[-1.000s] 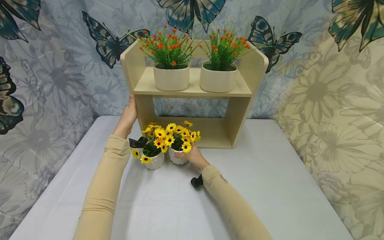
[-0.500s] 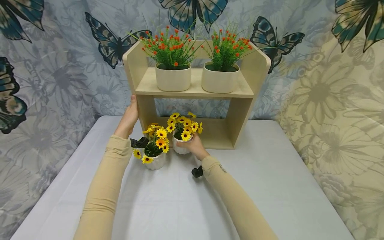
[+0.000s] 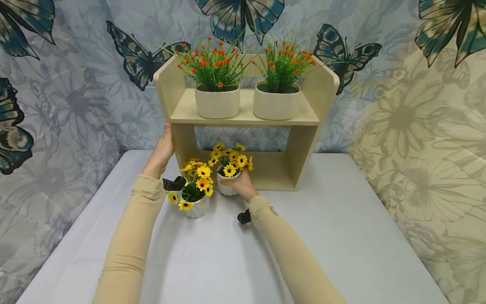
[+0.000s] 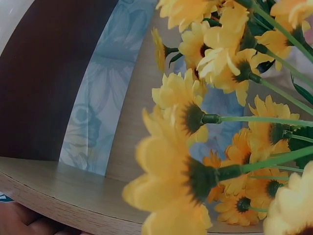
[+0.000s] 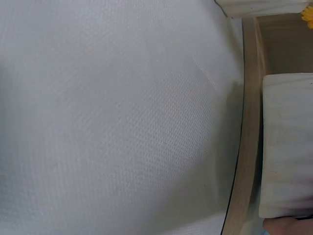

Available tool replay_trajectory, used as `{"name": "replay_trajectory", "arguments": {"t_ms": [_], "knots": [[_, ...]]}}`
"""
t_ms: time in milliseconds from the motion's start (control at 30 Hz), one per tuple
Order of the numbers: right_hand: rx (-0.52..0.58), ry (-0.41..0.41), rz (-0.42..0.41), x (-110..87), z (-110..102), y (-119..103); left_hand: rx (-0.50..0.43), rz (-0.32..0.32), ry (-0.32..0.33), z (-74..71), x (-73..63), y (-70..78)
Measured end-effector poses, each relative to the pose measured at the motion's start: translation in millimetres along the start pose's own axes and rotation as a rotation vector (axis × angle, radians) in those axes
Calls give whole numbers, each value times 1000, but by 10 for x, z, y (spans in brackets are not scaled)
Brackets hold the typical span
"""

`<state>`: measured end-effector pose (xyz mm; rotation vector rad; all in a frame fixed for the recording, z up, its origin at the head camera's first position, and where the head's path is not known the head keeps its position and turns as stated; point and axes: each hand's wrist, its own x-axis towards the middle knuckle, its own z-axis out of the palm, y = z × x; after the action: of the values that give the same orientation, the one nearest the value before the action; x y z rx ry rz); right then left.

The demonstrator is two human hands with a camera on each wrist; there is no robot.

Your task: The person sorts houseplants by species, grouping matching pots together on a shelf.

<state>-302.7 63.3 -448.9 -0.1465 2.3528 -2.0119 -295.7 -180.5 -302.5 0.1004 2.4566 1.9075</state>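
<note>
My right hand (image 3: pixel 243 185) grips a small white ribbed pot (image 3: pixel 224 188) of yellow daisy-like flowers (image 3: pixel 229 162) at the front of the wooden shelf unit's lower compartment. In the right wrist view this pot (image 5: pixel 288 147) is beside the board's front edge, with a fingertip (image 5: pixel 288 226) against it. The left hand (image 3: pixel 161 150) rests against the outer left side of the shelf unit (image 3: pixel 244 121); its fingers are partly hidden. A second white pot (image 3: pixel 198 209) with yellow flowers (image 3: pixel 201 182) stands on the table before the left side panel.
On the upper shelf stand two cream pots, the left pot (image 3: pixel 217 104) and the right pot (image 3: pixel 276 104), both with orange-red flowers. White cloth covers the table (image 3: pixel 341 236). Behind is a butterfly-patterned backdrop (image 3: pixel 402 118). Black cameras sit on both wrists.
My right hand has lifted the right-hand yellow-flower pot and moved it back toward the lower compartment, away from the other yellow-flower pot. The left hand stays against the shelf's side.
</note>
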Motion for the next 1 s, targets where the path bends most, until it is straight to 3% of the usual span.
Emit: {"name": "replay_trajectory", "arguments": {"t_ms": [167,267,367,700,1000], "knots": [[-24,19,14,10,15,-9,7,13,8,9,-39,33],[-43,23,28,42,17,-1,7,12,14,-13,28,-29],[-54,27,29,76,12,21,-1,4,9,-10,12,4],[-27,36,-5,140,-64,62,12,6,26,5,48,-90],[-73,19,-10,194,-75,0,35,1,28,-12,72,-105]]}}
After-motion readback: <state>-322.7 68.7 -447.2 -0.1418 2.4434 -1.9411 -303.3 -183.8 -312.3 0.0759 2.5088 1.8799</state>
